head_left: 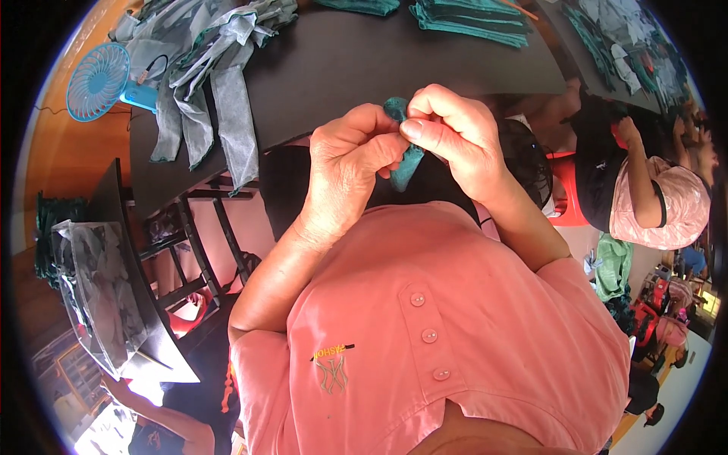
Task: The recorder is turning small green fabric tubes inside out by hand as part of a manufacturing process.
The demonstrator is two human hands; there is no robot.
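Note:
A small dark-green strip of fabric (406,171) is held up in front of my chest, near the table's front edge. My left hand (345,163) pinches it from the left, with thumb and fingers pressed together. From the other side my right hand (461,140) grips it between thumb and forefinger. The two hands nearly touch at the strip's middle. One rounded end shows above the fingers and a longer end hangs below. My fingers hide the middle part.
Grey-white and green cloth strips (235,98) drape over the dark table (334,68) at left, beside a blue fan (98,82). Folded green fabric (470,21) lies at the far edge. At right, a co-worker's arm (644,178) is near a red chair (567,189).

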